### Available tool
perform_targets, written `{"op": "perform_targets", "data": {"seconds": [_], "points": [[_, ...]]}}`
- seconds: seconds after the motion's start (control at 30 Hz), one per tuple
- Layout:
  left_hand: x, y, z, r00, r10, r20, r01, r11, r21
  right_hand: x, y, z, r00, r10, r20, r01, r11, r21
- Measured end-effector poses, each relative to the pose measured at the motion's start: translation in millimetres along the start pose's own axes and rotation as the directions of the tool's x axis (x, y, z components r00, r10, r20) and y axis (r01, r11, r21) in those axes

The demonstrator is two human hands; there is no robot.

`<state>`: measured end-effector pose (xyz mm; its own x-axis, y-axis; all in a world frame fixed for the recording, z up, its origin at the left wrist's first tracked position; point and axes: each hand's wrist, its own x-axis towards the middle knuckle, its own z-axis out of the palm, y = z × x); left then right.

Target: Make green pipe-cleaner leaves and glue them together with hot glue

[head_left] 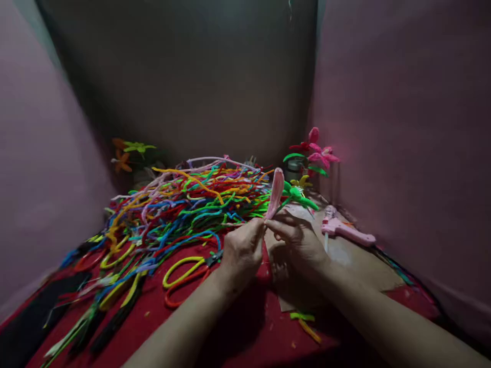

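Both hands meet near the middle of the head view, around the base of a pale pink pipe-cleaner petal (275,191) that stands upright above the fingers. My left hand (243,245) is closed on the petal's lower end. The fingers of my right hand (295,237) pinch at the same base from the other side. A green pipe-cleaner piece (296,194) shows just behind the right hand; whether the hand touches it I cannot tell. Scissors (192,273) with yellow and red handles lie left of my left hand, blades partly hidden.
A heap of colourful pipe cleaners (192,199) covers the back left of the red cloth (245,322). On the right, a pink glue gun (345,230) rests on a cardboard sheet (368,266). Pink flowers (322,153) and orange ones (121,161) stand behind. Small yellow-green scraps (303,317) lie in front.
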<state>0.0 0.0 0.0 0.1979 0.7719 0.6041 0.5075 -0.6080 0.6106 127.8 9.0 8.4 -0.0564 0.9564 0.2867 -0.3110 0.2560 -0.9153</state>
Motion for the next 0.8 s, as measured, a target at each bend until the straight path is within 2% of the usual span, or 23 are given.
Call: {"op": "perform_targets", "data": {"seconds": [0.13,0.3,0.43,0.6,0.7,0.8], "points": [[5,6,-0.2,0.977,-0.200,0.068,0.211,0.941,-0.266,0,-4,-8,0.991,-0.049,0.121,0.059,0.995,-0.080],[9,12,-4.0,0.930,-0.325,0.172,0.365,0.758,-0.540,4,0,-15,0.982,-0.097,0.160,0.106,0.993,-0.052],[8,13,-5.3,0.901,-0.324,0.287,0.432,0.620,-0.655,9,5,-19,0.977,-0.081,0.196,0.074,0.996,0.044],[6,9,-5.0,0.856,-0.274,0.437,0.516,0.427,-0.742,11,5,-22,0.969,-0.025,0.246,0.022,1.000,0.016],[7,6,-6.3,0.801,-0.215,0.559,0.599,0.294,-0.745,10,3,-23,0.942,0.034,0.334,-0.053,0.997,0.050],[8,2,-8.4,0.739,-0.143,0.659,0.673,0.219,-0.707,9,1,-23,0.938,0.005,0.346,-0.019,0.999,0.037]]}}
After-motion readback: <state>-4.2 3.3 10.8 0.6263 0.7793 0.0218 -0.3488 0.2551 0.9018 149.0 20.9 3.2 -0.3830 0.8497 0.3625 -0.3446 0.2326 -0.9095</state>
